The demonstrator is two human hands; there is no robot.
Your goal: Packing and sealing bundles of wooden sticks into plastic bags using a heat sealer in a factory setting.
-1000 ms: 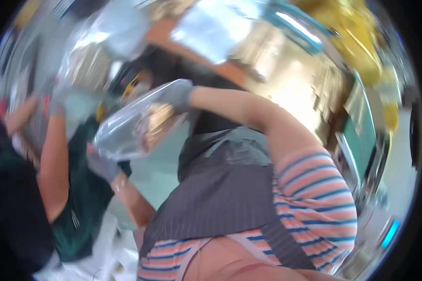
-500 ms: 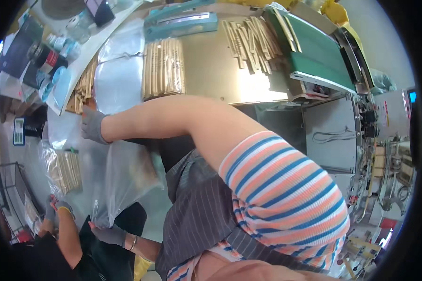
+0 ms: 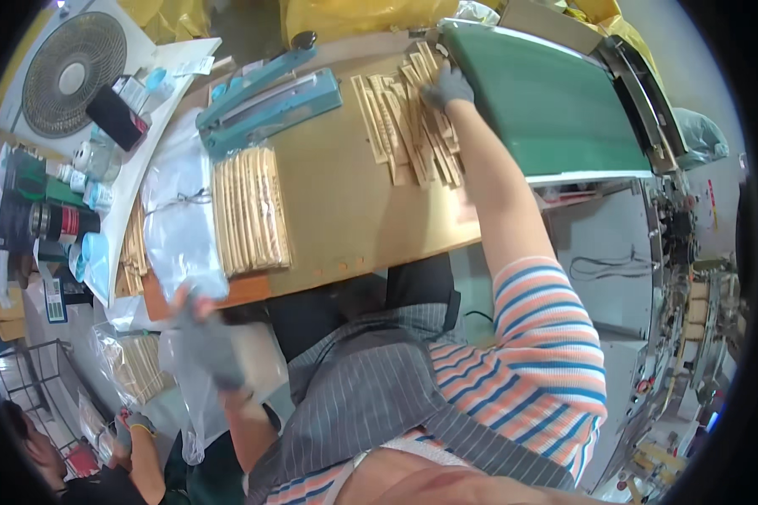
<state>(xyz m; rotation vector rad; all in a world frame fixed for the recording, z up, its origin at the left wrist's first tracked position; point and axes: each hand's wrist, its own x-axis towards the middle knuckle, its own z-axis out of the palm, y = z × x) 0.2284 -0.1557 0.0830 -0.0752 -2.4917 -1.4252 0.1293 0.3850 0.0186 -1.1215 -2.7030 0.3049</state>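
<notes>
My right hand (image 3: 448,89), in a grey glove with bare fingertips, is closed on the far end of a loose pile of narrow tan packets (image 3: 404,126) beside the green belt. Some of its fingers are hidden among the packets. My left hand (image 3: 206,341), also gloved, is smeared by motion just off the table's near left edge, so its fingers cannot be read. Below it hangs a clear plastic bag (image 3: 195,412); whether the hand touches it does not show. On the table, a neat row of packets (image 3: 251,210) lies beside a stack of clear bags (image 3: 177,227).
A blue bar-shaped sealer (image 3: 278,109) stands at the table's back. The green belt (image 3: 547,101) borders the right. Bottles, cups and a fan (image 3: 74,63) crowd the left shelf. At lower left, a co-worker's gloved hands (image 3: 133,427) are near a bagged bundle (image 3: 135,366).
My right hand has swung from the bags at the left to the loose packets at the right. My left hand has risen from the hanging bag's lower end toward the table edge. The view has shifted.
</notes>
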